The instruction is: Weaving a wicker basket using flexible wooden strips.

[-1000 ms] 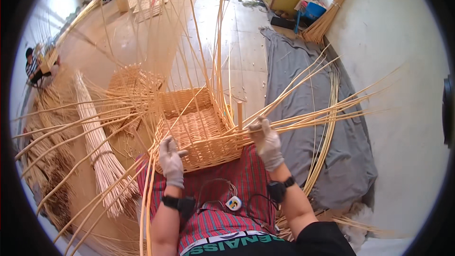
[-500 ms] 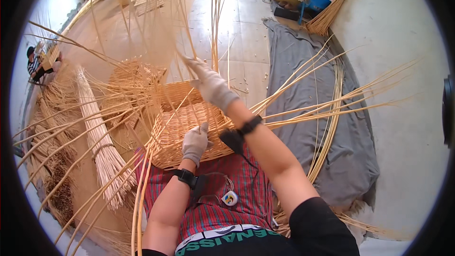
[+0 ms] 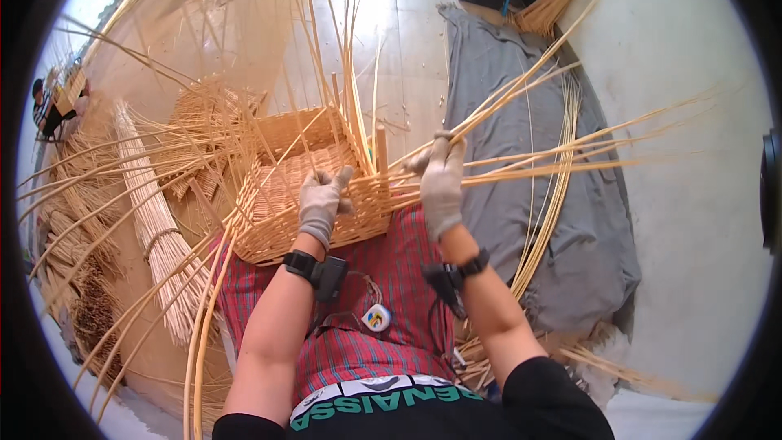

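Left hand [image 3: 320, 205] half-curls over the basket [image 3: 371, 208] (grip unclear) — right hand [image 3: 442, 186] pinches rods [image 3: 493, 103]

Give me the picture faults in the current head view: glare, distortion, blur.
Head view: glare whitens part of the floor near the top; same head view: the foot of the pale wall bows with the fisheye, and black fills the corners; head view again: the rods at the right turn faint and soft toward their tips, while the basket looks fairly clear.

Left hand [image 3: 320, 202] curls just left of centre, right hand [image 3: 442, 187] curls just right; forearms [image 3: 275, 330] slant from lower edge.
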Tool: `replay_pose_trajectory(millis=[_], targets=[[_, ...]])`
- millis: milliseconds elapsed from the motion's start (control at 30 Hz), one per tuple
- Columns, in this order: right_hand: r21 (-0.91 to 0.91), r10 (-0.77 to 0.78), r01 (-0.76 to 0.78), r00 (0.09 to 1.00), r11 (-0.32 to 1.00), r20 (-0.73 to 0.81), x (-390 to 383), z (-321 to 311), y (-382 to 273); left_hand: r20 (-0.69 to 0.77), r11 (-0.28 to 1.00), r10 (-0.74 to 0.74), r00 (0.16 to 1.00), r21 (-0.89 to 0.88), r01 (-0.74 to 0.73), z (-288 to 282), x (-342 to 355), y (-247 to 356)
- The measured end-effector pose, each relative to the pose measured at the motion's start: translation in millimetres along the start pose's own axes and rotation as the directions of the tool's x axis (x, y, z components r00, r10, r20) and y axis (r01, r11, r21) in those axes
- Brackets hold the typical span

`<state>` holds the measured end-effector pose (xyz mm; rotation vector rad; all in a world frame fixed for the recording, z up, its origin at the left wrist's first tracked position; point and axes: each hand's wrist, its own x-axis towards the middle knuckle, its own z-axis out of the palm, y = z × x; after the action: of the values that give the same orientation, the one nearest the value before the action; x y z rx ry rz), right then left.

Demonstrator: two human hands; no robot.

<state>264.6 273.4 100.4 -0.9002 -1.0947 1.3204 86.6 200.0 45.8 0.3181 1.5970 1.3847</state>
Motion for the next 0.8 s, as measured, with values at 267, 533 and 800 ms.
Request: replay_pose_trajectory(millis=[267,533,800], targets=[[-0.193,0.458,-0.444,0.888,0.875,0.035,-19,-46,15,0.165,0.897,0.421,0.892,0.069,-0.437,-47,-35,-20],[-0.065,-0.103,0.365,0.422,0.929,0.901,-186,121,0,-0.440,0.756,0.305,0.844,0.651,0.066,-191,-89,-44],[-0.079,0.027,0.776,0.080,0.626,0.996,-253,239,42,-0.430,0.946,0.316,0.846,0.215,-0.244,-236,-138,-38]])
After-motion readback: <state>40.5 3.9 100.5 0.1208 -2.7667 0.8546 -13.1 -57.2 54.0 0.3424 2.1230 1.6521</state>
